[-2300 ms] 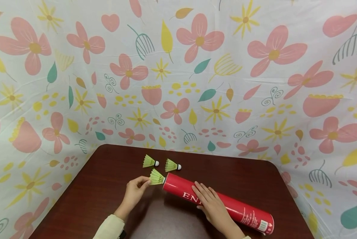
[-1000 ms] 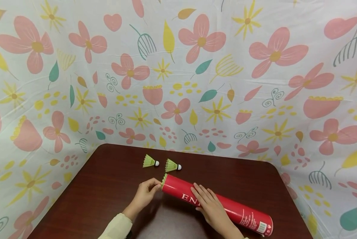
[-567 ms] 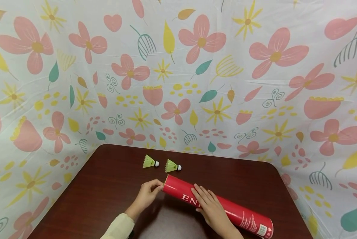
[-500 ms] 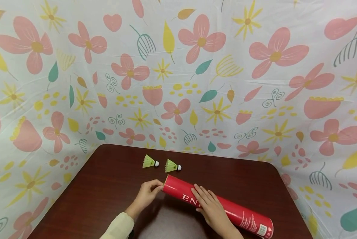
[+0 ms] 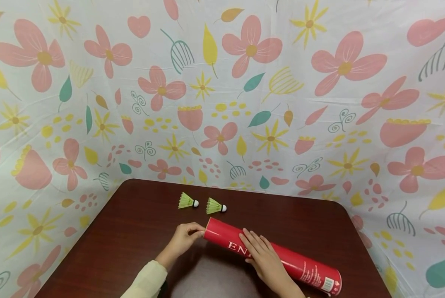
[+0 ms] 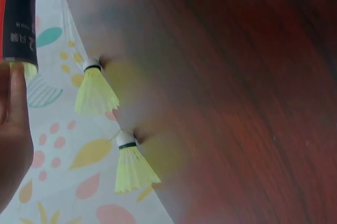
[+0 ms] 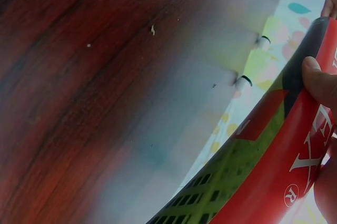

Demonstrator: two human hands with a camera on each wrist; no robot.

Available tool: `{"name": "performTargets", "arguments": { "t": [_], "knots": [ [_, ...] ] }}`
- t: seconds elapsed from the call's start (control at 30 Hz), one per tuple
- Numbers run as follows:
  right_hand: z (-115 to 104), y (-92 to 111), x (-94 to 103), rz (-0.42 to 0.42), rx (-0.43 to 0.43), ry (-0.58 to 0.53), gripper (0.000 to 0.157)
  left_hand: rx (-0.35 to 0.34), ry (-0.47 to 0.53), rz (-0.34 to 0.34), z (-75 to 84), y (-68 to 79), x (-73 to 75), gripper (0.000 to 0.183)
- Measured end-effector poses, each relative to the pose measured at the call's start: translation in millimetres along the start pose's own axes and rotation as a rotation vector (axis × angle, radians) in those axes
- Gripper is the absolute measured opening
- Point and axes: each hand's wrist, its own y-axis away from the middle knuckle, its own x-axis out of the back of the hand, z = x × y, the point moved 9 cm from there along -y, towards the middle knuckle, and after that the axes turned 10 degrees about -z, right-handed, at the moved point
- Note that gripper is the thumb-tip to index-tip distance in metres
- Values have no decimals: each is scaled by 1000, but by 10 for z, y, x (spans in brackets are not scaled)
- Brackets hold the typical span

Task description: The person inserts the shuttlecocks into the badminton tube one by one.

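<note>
A red shuttlecock tube [image 5: 304,265] with white lettering lies aslant on the table, its mouth toward the left. My right hand [image 5: 261,256] lies over its middle, and the right wrist view has the fingers bent round the tube's wall. At the mouth is my left hand [image 5: 185,240], thumb and forefinger close together, their tips hidden at the rim. Whether they pinch anything there cannot be made out. Two yellow-green shuttlecocks with white corks, a left one [image 5: 186,200] and a right one [image 5: 215,206], lie on their sides behind the mouth.
The dark brown table [image 5: 133,231] has rounded back corners. Close behind its back edge hangs a white cloth [image 5: 222,95] printed with flowers and leaves, which also runs down both sides.
A shuttlecock that my left hand pinched at the tube's mouth has slid inside, out of sight in the head view. My left hand moved right with it. My right hand stayed on the tube.
</note>
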Motion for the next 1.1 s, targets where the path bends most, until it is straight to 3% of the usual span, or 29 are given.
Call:
{"name": "performTargets", "arguments": {
  "t": [0.1, 0.27, 0.4, 0.5, 0.6, 0.87, 1.1],
  "knots": [
    [11, 7, 5, -2, -2, 14, 80, -28, 74, -40, 23, -2, 25, 9],
    [32, 34, 27, 5, 0, 17, 80, 6, 185, -28, -311, 9, 58, 16],
    [52, 56, 37, 0, -3, 19, 81, 68, 128, 94, -560, 9, 131, 14],
    [62, 63, 44, -2, -10, 24, 82, 115, 29, 200, -677, -9, 184, 11],
    [63, 66, 50, -2, -12, 30, 83, 162, -51, 264, -752, -68, 209, 12],
    [70, 69, 34, -28, -13, 28, 84, 283, -36, 349, -955, -311, 220, 16],
    [68, 85, 30, -28, -14, 16, 84, 365, 22, 367, -1099, -443, 168, 21]
  ]
}}
